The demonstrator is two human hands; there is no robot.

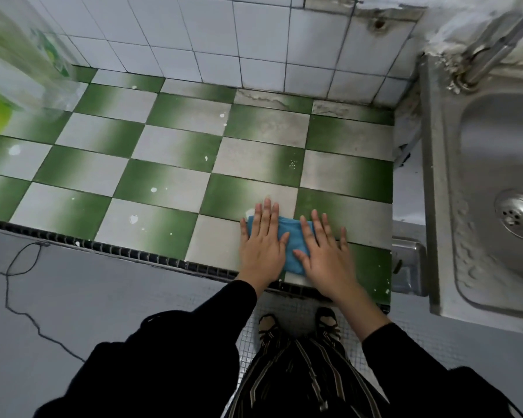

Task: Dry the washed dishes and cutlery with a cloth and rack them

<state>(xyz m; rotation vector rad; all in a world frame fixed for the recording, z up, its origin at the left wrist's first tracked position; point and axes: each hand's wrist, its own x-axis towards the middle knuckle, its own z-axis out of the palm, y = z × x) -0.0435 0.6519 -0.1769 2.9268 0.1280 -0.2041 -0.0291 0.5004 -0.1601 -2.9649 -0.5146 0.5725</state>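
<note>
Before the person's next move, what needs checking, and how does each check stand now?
1. Blue cloth lies on the counter: ok.
2. Left hand flat on the cloth, fingers straight: ok.
3. Right hand flat on the cloth: ok.
4. Washed dishes or cutlery in view: not ok, the sink shows none.
5. Drying rack in view: not ok.
6. Cloth dry enough: cannot tell.

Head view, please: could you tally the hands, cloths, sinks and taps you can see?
Hands: 2, left hand and right hand
Cloths: 1, the blue cloth
Sinks: 1, the steel sink
Taps: 1, the tap
Total: 5
</note>
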